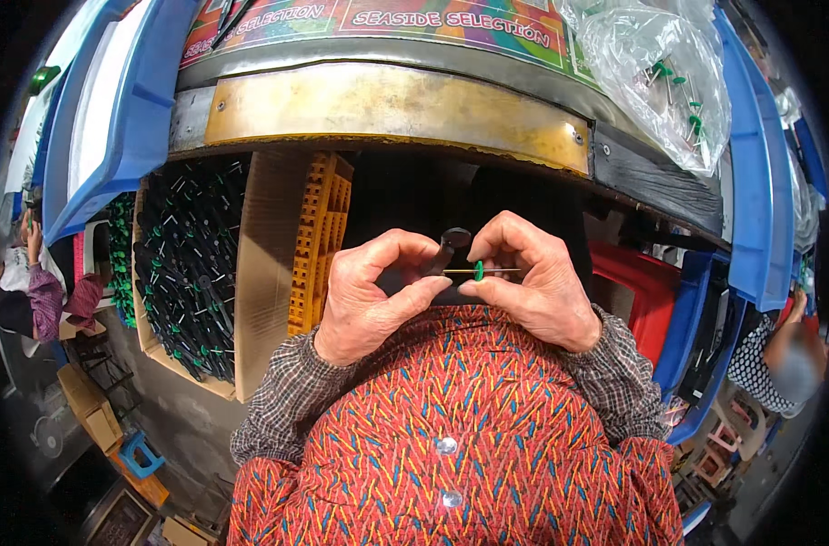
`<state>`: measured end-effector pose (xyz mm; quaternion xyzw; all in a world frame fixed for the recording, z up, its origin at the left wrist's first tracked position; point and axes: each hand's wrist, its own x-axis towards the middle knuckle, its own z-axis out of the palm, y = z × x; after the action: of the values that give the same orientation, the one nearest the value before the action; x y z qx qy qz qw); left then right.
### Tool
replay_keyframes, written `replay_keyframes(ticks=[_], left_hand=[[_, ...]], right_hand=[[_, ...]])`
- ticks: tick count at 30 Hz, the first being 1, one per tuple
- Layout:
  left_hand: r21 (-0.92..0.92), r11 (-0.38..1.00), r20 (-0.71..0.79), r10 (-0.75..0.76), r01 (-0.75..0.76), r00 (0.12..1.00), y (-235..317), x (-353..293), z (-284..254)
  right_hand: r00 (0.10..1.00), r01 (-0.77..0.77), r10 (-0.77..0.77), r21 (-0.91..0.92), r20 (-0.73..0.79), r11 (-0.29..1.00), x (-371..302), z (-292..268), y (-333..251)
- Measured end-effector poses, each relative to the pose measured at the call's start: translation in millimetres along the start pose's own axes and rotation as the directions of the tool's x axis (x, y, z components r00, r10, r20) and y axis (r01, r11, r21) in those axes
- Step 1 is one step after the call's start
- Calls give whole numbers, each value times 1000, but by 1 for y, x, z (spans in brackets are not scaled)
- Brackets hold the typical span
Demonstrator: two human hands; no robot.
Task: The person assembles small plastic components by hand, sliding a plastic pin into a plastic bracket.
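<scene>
Close in front of my body, both hands meet at chest height. My left hand [378, 280] is closed in a pinch on a dark part with a round black end [455, 238]; most of that part is hidden by the fingers. Between thumb and fingers, my right hand [534, 280] pinches a thin metal pin with a small green collar [479, 270]. The pin lies level, and its brass-coloured end reaches the left fingertips. Whether it enters the dark part cannot be made out.
A workbench edge [396, 105] runs ahead. On it lies a clear bag [660, 82] of green-topped pins. A cardboard box [264, 273] of black sticks stands left, beside an orange plastic rack [319, 246]. Blue bins [746, 164] flank the bench; people work at both sides.
</scene>
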<state>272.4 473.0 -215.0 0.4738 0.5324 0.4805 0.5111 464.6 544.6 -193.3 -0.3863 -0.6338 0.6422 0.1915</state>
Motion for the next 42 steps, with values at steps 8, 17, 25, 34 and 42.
replay_keyframes(ticks=[8, 17, 25, 34, 42], left_hand=[[-211, 974, -22, -84, 78, 996, -5, -5, 16], [-34, 999, -46, 32, -34, 998, -2, -1, 26], [144, 977, -71, 171, -160, 983, -6, 4, 29], [217, 963, -90, 186, -163, 979, -11, 8, 30], [219, 966, -103, 163, -138, 981, -20, 12, 28]], right_hand=[[998, -65, 64, 197, 10, 978, -5, -3, 18], [990, -138, 134, 290, 37, 947, -9, -10, 30], [982, -187, 183, 270, 42, 945, -7, -13, 39], [971, -234, 221, 179, 94, 955, -4, -19, 46], [956, -278, 252, 178, 153, 944, -2, -22, 54]])
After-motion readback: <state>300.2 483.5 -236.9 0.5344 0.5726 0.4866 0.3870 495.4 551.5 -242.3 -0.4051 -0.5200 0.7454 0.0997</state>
